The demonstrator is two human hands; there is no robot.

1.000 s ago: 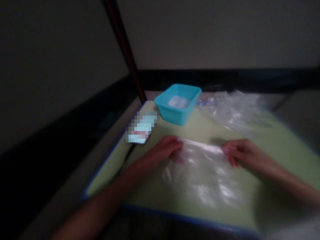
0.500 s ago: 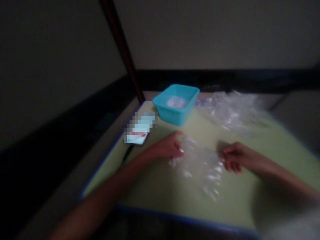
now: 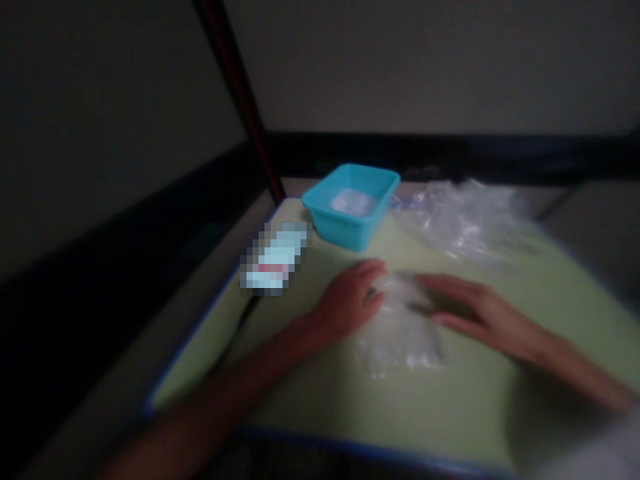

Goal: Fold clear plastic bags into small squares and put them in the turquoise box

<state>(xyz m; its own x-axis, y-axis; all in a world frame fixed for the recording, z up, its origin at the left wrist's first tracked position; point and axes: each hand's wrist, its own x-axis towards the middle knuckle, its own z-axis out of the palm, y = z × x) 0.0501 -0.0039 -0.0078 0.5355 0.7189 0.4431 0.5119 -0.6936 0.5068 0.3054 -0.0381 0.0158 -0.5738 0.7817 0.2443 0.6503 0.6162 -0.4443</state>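
A clear, crinkled plastic bag (image 3: 403, 340) lies on the table between my two hands. My left hand (image 3: 353, 297) is closed at the bag's upper left edge, its fingers and thumb curled on the plastic. From the right, my right hand (image 3: 475, 310) reaches over the bag's upper right part with fingers stretched out and thumb held apart. Its fingertips are blurred, and I cannot tell how firmly they touch the plastic. The picture is dim and soft, so fine detail of the bag is lost.
A turquoise plastic basket (image 3: 345, 230) with a whitish item (image 3: 354, 201) inside stands at the back. Right of it lies a heap of clear plastic bags (image 3: 465, 217). A phone-like device (image 3: 275, 260), pixelated, with a dark cable (image 3: 245, 320), rests at the left. The yellow-green table (image 3: 310, 393) has blue edging.
My right hand has moved left and opened from its pinch, over the bag's top. My left hand has shifted slightly right. The bag, spread between the hands before, now lies flatter.
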